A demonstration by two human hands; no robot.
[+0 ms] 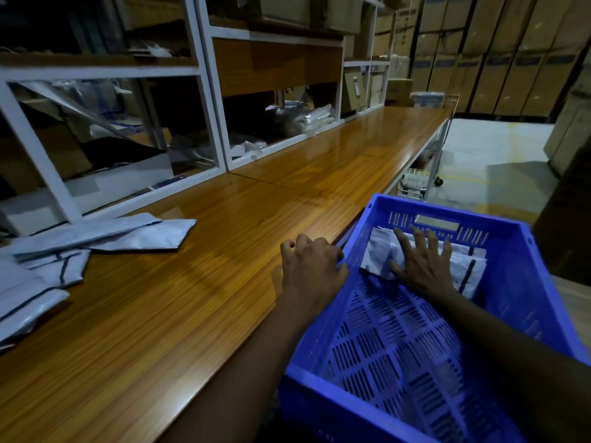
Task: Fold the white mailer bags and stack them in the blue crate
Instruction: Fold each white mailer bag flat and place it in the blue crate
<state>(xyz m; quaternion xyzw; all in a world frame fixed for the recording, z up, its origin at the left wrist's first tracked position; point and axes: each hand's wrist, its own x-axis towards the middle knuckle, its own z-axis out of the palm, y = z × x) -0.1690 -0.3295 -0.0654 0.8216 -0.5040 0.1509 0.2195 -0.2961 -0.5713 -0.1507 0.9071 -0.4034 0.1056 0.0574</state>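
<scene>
The folded white plastic mailer bags (379,251) lie in a small stack on the floor of the slotted blue plastic crate (319,410), at its far end against the far wall. The right hand (422,263) rests flat on top of them, fingers straight and spread, gripping nothing and only pressing the stack down. The left hand (311,263) is at the crate's left rim with its fingers curled over the edge, apparently holding the crate steady. The crate sits tilted at the near right edge of the long glossy brown wooden table (192,298); most of its perforated floor on the near side is bare.

The step in hand looks like seating a folded bag on the stack. Well to the left on the table lies a loose heap of unfolded white mailer bags with dark strips (105,233), so much of the job remains. The next move probably calls for lifting the right hand away without dragging the top bag open, then reaching left across the table for one loose bag. Behind the table stands white metal-framed shelving (211,100) with packaging in it.
</scene>
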